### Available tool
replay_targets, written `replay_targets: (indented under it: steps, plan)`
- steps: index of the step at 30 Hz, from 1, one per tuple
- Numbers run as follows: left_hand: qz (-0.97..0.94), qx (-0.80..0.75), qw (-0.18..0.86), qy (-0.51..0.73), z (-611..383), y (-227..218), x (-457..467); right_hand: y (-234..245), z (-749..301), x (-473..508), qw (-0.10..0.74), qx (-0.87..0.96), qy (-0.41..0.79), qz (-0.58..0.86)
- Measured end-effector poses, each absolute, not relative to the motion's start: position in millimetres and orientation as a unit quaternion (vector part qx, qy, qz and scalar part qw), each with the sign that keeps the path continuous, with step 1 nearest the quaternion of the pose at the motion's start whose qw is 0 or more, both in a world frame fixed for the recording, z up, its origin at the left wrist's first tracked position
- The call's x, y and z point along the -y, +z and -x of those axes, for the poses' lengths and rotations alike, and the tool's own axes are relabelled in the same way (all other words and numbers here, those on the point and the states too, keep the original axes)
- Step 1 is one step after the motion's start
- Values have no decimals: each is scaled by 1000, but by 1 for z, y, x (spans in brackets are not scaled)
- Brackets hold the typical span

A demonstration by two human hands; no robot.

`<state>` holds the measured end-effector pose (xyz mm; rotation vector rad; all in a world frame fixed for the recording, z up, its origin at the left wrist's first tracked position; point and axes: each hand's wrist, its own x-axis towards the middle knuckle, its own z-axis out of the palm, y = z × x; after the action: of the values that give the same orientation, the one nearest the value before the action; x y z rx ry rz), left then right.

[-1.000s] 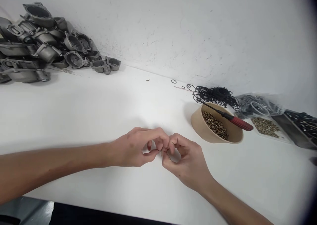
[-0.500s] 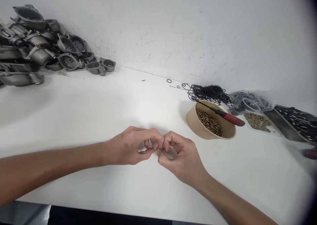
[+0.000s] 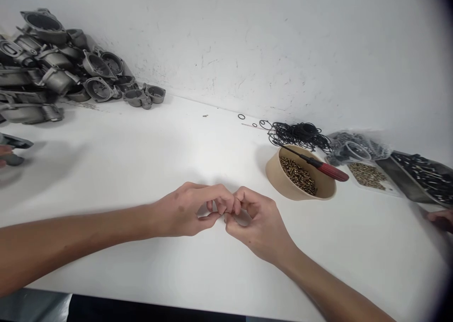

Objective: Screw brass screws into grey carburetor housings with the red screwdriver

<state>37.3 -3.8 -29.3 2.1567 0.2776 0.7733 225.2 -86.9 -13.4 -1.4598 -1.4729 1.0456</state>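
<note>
My left hand [image 3: 186,211] and my right hand [image 3: 256,225] meet fingertip to fingertip low over the white table [image 3: 141,161], near its front edge. Both pinch shut around something tiny between them that I cannot make out. The nearest thing is a tan bowl [image 3: 283,182] of small brass screws, just right of my right hand, with a red-handled screwdriver [image 3: 320,166] lying across its rim.
Grey cast metal housings [image 3: 53,67] are piled at the back left. Black O-rings [image 3: 300,133] lie heaped behind the bowl, with a bag, loose screws [image 3: 366,173] and a dark tray [image 3: 421,173] to the right. Other people's hands show at the left edge [image 3: 7,152] and right edge [image 3: 440,218].
My pinching hands have hardly moved. Another person's hand holding a grey part has come in at the left edge, and another hand has appeared at the right edge.
</note>
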Motion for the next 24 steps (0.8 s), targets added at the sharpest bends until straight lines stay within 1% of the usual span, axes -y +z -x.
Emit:
replay_targets:
  steps: [7,13,16,18,24]
  plan:
    - [-854,-106,398,319,-38,-31,3,-12,-225,85,398,577,422,575]
    - [-866,-105,370,319,-36,-35,3,-8,-227,81,382,565,455,573]
    - [-865,-103,373,319,-37,-35,3,-8,-228,81,374,569,464,566]
    - [-858,-108,396,308,-37,-33,3,-9,-229,81,372,577,469,556]
    - [-797,-149,517,275,-37,-24,1,-10,-235,79,381,597,465,532]
